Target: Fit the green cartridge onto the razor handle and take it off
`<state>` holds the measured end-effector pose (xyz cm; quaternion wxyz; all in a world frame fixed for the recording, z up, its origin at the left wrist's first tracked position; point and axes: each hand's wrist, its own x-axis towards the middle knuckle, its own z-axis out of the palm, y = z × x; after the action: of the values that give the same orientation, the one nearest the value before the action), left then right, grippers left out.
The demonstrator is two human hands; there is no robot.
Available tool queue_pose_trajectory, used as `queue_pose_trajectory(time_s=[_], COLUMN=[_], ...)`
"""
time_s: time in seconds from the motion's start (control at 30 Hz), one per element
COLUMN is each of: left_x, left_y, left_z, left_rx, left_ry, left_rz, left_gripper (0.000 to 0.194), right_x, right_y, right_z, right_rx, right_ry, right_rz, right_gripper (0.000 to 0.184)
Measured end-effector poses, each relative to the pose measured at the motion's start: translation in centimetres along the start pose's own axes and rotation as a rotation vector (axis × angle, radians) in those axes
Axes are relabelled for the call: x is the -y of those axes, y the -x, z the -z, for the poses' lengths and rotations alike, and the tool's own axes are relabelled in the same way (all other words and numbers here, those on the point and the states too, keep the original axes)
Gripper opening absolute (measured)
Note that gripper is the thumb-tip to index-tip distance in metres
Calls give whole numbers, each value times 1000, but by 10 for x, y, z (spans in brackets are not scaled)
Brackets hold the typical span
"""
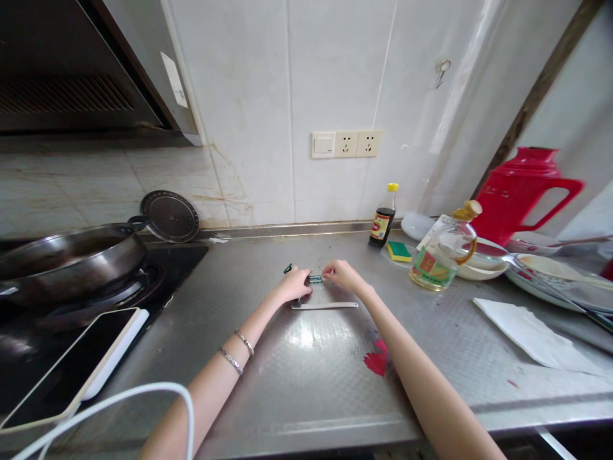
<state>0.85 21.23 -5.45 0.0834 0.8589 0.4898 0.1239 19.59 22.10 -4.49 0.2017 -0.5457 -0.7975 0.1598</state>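
Observation:
Both my hands meet over the middle of a steel counter point(306, 370). My left hand point(293, 285) and my right hand point(341, 275) pinch the two ends of a small dark green object point(315, 279) held between them; I cannot make out what it is. Another small dark green piece point(287, 268) lies just behind my left hand. A thin white flat strip point(324, 306) lies on the counter right under my hands. Two bracelets point(238, 351) circle my left wrist.
A wok point(67, 255) sits on the stove at left, a lid point(170, 216) behind it, a tablet point(71, 364) with a white cable in front. At right: soy sauce bottle point(382, 222), sponge point(399, 251), oil bottle point(443, 255), plates point(550, 275), red thermos point(522, 191), paper towel point(531, 332).

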Motion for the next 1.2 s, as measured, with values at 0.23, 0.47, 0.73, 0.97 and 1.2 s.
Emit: queue_pose_trajectory(time_s=[0.23, 0.47, 0.73, 0.97, 1.2], left_x=[-3, 13, 50, 65, 41], left_y=[1, 13, 42, 54, 52], left_z=[12, 65, 71, 66, 72], left_rx=[-69, -376, -395, -353, -365], left_ry=[75, 234, 459, 546, 558], left_rz=[-30, 38, 167, 199, 149], left_gripper=[53, 26, 19, 21, 19], right_x=[3, 34, 85, 95, 89], right_y=[4, 9, 4, 3, 5], right_z=[3, -5, -36, -51, -39], right_rx=[-6, -32, 66, 18, -57], right_ry=[26, 23, 139, 167, 153], right_rz=[-35, -36, -96, -161, -132], right_gripper=[22, 24, 29, 25, 22])
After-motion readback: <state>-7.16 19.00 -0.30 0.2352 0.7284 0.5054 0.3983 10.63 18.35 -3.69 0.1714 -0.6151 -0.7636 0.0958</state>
